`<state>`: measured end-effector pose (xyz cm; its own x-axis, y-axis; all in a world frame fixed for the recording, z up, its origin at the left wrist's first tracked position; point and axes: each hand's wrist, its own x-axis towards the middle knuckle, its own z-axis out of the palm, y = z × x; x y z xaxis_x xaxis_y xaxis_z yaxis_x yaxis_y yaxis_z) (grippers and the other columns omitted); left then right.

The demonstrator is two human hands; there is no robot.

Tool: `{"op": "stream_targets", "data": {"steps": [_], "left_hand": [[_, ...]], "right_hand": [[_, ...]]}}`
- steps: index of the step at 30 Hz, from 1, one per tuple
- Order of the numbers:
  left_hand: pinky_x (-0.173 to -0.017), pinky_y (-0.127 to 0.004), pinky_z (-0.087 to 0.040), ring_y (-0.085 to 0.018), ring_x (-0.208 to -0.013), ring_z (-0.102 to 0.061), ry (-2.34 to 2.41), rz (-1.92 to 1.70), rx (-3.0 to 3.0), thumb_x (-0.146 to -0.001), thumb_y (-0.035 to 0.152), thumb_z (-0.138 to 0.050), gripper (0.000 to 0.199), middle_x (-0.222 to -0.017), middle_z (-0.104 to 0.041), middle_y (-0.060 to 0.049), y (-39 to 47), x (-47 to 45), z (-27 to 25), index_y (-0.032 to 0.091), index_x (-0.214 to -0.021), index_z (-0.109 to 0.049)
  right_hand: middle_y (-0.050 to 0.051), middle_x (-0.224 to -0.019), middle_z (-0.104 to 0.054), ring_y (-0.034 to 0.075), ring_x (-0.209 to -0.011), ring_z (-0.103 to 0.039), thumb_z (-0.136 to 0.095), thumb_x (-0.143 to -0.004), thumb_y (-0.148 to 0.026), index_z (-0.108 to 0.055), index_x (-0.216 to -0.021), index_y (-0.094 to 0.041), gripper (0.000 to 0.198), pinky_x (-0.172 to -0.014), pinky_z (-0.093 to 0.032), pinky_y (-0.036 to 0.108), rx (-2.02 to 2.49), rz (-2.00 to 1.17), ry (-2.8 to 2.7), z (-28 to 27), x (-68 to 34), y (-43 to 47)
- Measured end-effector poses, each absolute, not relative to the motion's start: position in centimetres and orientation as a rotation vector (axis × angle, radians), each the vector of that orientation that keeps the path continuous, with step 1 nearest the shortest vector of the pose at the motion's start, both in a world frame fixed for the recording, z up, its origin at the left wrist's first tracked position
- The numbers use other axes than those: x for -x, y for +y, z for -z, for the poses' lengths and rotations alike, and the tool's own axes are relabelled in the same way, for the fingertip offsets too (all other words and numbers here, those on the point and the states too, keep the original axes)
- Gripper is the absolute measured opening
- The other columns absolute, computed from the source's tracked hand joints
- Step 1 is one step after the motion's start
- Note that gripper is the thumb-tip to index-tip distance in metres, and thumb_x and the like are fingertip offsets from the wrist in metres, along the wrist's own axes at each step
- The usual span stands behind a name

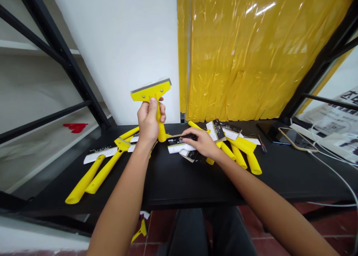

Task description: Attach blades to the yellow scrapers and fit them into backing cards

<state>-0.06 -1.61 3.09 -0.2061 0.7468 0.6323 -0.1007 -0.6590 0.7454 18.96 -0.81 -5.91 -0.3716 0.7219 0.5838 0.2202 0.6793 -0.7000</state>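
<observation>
My left hand (pixel 151 118) is closed around the handle of a yellow scraper (pixel 151 91), held upright above the table with its grey blade edge on top. Low over the tabletop, my right hand (pixel 203 141) grips a black-and-white cardboard blade sleeve (pixel 179 146), thumb and fingers at its right end. Another small printed card (pixel 189 155) lies just under that sleeve. To the left rest several yellow scrapers (pixel 107 170), one with a white sleeve (pixel 100 153) on its head. More yellow scrapers (pixel 239 157) with printed sleeves (pixel 216 130) are heaped to the right of my right hand.
The black table (pixel 173 185) stands between black metal frames. A screwdriver (pixel 262 144), a phone (pixel 298 139) and white cables (pixel 332 162) lie at the right. Behind hang yellow plastic strips (pixel 246 62) beside a white panel (pixel 125 43). Another scraper (pixel 140 230) is below the table edge.
</observation>
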Motion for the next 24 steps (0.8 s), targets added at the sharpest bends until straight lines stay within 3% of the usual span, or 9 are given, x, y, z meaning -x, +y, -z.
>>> {"op": "stream_targets", "data": {"steps": [4,9,14,20,22,24], "left_hand": [[-0.044,-0.025,-0.035,-0.009,-0.044,-0.045,1.122,-1.767,-1.664,-0.092,0.058,-0.063,0.04,-0.064,-0.059,0.0,-1.7,0.2,-2.7,0.019,-0.081,-0.061],[-0.063,-0.03,-0.049,-0.019,-0.072,-0.065,1.319,-1.262,-1.978,-0.08,0.047,-0.077,0.032,-0.084,-0.074,-0.005,-1.6,0.2,-2.0,0.017,-0.089,-0.072],[-0.078,-0.036,-0.053,-0.025,-0.09,-0.07,1.359,-1.03,-2.101,-0.082,0.035,-0.072,0.026,-0.102,-0.077,-0.009,-1.3,-0.1,-1.4,0.016,-0.101,-0.073],[-0.09,-0.037,-0.051,-0.027,-0.105,-0.068,1.232,-0.854,-2.295,-0.088,0.026,-0.065,0.027,-0.117,-0.075,-0.01,-1.6,-1.0,-0.8,0.017,-0.113,-0.072],[-0.09,-0.035,-0.051,-0.025,-0.103,-0.068,1.194,-0.889,-2.281,-0.087,0.025,-0.066,0.027,-0.113,-0.075,-0.008,-1.9,-1.2,-0.8,0.017,-0.112,-0.071],[-0.078,-0.031,-0.051,-0.021,-0.086,-0.068,1.181,-0.848,-2.201,-0.086,0.029,-0.07,0.024,-0.096,-0.074,-0.006,-2.2,-1.2,-1.2,0.017,-0.107,-0.072]], "right_hand": [[0.005,-0.11,-0.073,0.022,-0.103,-0.067,-0.078,-0.084,-0.036,-0.072,-0.109,-0.023,0.028,-0.094,-0.052,0.038,0.767,-0.839,-1.599,5.7,-19.7,0.0],[0.005,-0.107,-0.074,0.022,-0.094,-0.069,-0.087,-0.072,-0.044,-0.07,-0.114,-0.023,0.05,-0.087,-0.056,0.037,0.722,-1.066,-1.287,5.8,-20.0,0.6],[0.004,-0.112,-0.075,0.024,-0.107,-0.067,-0.08,-0.08,-0.051,-0.075,-0.11,-0.024,0.041,-0.096,-0.053,0.038,0.69,-1.006,-1.442,5.2,-20.2,-0.1],[0.003,-0.111,-0.076,0.026,-0.111,-0.067,-0.083,-0.077,-0.049,-0.08,-0.103,-0.024,0.036,-0.102,-0.049,0.04,0.699,-0.963,-1.505,4.1,-20.3,-0.9],[0.003,-0.112,-0.076,0.025,-0.113,-0.067,-0.085,-0.076,-0.046,-0.082,-0.098,-0.024,0.032,-0.104,-0.048,0.039,0.68,-0.98,-1.426,3.9,-20.3,-1.0],[0.004,-0.111,-0.077,0.024,-0.11,-0.069,-0.088,-0.073,-0.043,-0.082,-0.097,-0.023,0.031,-0.102,-0.05,0.038,0.655,-1.051,-1.351,3.7,-20.4,-1.1]]}}
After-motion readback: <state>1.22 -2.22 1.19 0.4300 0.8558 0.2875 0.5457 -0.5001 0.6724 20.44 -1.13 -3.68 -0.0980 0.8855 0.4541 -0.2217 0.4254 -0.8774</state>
